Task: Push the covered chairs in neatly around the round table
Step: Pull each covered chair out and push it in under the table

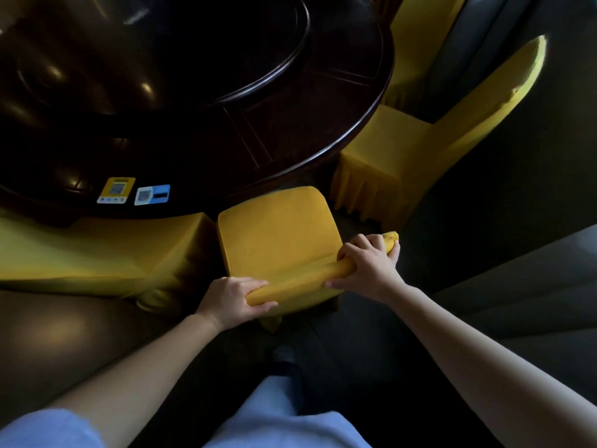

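Both hands clenched the top edge of the middle chair's (274, 234) yellow-covered back. The left hand (231, 299) wrapped the near-left end, its thumb under the edge. The right hand (368, 270) curled over the edge close to its far-right end. That chair stood at the near rim of the round table (290, 134); the far edge of its seat lay just at the rim and most of the seat was uncovered. A second covered chair (97, 250) sat just left of it, with its seat partly beneath the tabletop. A third chair (452, 137) stood to the right, turned at an angle, with its seat corner under the rim. Two stickers, one yellow (116, 190) and one blue and white (152, 194), lay side by side on the dark tabletop near its near edge.
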`<state>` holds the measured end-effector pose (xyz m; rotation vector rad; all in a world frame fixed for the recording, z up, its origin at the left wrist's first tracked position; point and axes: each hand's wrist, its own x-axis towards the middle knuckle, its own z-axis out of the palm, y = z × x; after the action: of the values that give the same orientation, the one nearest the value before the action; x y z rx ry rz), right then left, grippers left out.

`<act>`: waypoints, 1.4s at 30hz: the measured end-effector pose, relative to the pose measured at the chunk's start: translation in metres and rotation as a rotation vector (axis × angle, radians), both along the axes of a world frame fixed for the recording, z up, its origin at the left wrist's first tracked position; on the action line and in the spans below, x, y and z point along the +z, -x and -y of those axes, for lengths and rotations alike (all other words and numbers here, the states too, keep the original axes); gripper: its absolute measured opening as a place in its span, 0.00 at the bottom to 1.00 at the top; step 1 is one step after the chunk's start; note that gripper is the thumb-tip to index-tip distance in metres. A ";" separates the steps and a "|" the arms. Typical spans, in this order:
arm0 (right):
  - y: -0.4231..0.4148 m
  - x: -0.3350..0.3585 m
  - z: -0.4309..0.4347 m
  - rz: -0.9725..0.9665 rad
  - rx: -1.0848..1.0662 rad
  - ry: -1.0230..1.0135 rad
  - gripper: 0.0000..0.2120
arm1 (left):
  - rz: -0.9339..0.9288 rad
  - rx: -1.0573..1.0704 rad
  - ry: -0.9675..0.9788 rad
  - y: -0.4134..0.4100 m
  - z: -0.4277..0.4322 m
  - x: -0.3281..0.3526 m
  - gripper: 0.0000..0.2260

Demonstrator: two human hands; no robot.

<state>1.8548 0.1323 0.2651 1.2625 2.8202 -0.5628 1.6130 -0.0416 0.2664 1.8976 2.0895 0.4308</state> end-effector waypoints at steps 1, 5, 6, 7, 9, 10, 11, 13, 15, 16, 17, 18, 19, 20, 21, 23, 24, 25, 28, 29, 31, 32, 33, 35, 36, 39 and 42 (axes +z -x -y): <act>-0.002 -0.001 0.000 0.003 0.046 -0.005 0.29 | -0.002 0.004 0.011 0.003 0.001 0.000 0.41; 0.000 0.000 0.005 -0.002 0.067 -0.060 0.21 | 0.018 0.016 0.025 0.012 0.005 0.002 0.41; 0.002 0.001 0.007 -0.010 0.044 -0.061 0.20 | 0.022 0.015 0.022 0.013 0.006 0.002 0.40; 0.004 0.001 0.009 -0.021 0.027 -0.058 0.19 | 0.026 0.015 0.016 0.014 0.008 0.001 0.39; 0.008 0.000 0.014 -0.037 0.014 -0.065 0.16 | 0.029 0.020 -0.011 0.018 0.012 -0.001 0.38; 0.011 0.000 0.016 -0.040 0.013 -0.071 0.15 | 0.033 0.019 -0.021 0.022 0.015 -0.002 0.38; 0.014 -0.001 0.019 -0.046 0.014 -0.075 0.15 | 0.039 0.015 -0.023 0.026 0.017 -0.003 0.38; 0.023 -0.003 0.023 -0.071 0.016 -0.074 0.14 | 0.055 0.010 -0.014 0.037 0.019 -0.003 0.39; 0.035 -0.002 0.023 -0.093 0.018 -0.068 0.14 | 0.054 0.016 0.004 0.048 0.017 -0.001 0.40; 0.041 -0.002 0.021 -0.100 0.017 -0.062 0.14 | 0.051 0.022 0.017 0.054 0.014 -0.001 0.41; 0.047 -0.001 0.016 -0.102 0.017 -0.053 0.14 | 0.051 0.031 0.029 0.059 0.010 0.000 0.42; 0.053 0.000 0.010 -0.098 0.020 -0.042 0.15 | 0.056 0.041 0.039 0.063 0.006 0.000 0.42; 0.058 0.000 0.003 -0.090 0.026 -0.030 0.16 | 0.060 0.052 0.042 0.067 0.001 0.000 0.42; 0.063 0.001 -0.006 -0.078 0.033 -0.018 0.18 | 0.060 0.060 0.036 0.070 -0.005 0.000 0.42; 0.068 0.002 -0.015 -0.064 0.040 -0.007 0.19 | 0.055 0.067 0.024 0.073 -0.010 -0.001 0.41; 0.078 0.004 -0.031 -0.033 0.042 0.025 0.23 | 0.045 0.074 -0.005 0.078 -0.022 -0.002 0.40; 0.083 0.005 -0.038 -0.014 0.036 0.041 0.25 | 0.043 0.078 -0.022 0.081 -0.027 -0.004 0.39; 0.088 0.006 -0.044 0.004 0.030 0.050 0.27 | 0.046 0.084 -0.037 0.085 -0.031 -0.005 0.38; 0.100 0.005 -0.058 0.024 0.016 0.028 0.29 | 0.029 0.089 -0.077 0.095 -0.043 -0.010 0.35; 0.103 0.005 -0.062 0.027 0.012 0.022 0.29 | 0.018 0.089 -0.094 0.098 -0.047 -0.011 0.34; 0.110 0.006 -0.072 0.037 0.007 0.027 0.28 | 0.027 0.086 -0.114 0.103 -0.055 -0.012 0.34; 0.113 0.007 -0.077 0.045 0.005 0.033 0.28 | 0.032 0.089 -0.117 0.106 -0.060 -0.013 0.33; 0.116 0.008 -0.082 0.053 0.005 0.037 0.28 | 0.031 0.097 -0.119 0.109 -0.064 -0.013 0.33; 0.123 0.009 -0.091 0.065 0.006 0.049 0.28 | 0.026 0.112 -0.122 0.114 -0.073 -0.014 0.31; 0.125 0.009 -0.095 0.069 0.003 0.060 0.29 | 0.027 0.116 -0.122 0.117 -0.077 -0.014 0.31; 0.131 0.009 -0.103 0.076 -0.012 0.085 0.29 | 0.048 0.115 -0.123 0.123 -0.084 -0.019 0.31; 0.131 0.008 -0.106 0.076 -0.024 0.085 0.29 | 0.091 0.097 -0.117 0.126 -0.087 -0.024 0.31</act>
<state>1.7234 0.2378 0.2736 1.2760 2.6925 -0.6142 1.4870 0.0457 0.2427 1.8069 2.1455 0.6627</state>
